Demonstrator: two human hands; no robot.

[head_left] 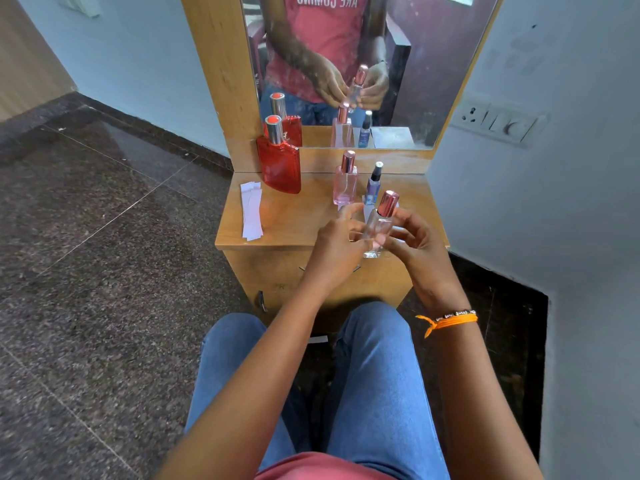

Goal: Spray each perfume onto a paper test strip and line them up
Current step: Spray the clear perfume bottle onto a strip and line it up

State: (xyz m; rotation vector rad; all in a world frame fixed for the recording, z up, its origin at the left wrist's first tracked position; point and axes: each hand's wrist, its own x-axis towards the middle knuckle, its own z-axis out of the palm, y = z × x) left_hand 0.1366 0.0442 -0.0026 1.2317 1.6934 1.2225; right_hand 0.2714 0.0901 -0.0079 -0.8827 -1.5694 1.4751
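Bottle above front table edge.

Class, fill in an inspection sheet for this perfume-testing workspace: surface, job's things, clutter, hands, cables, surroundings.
Surface: small wooden dresser top below a mirror.
Job's things: red bottle, pink bottle and blue spray bottle standing; paper strips stacked at left edge.
Clutter: nothing seen.
Hands: left hand and right hand together hold a clear bottle, capped.
Cables: nothing seen.
Surroundings: wall socket plate, dark stone floor.
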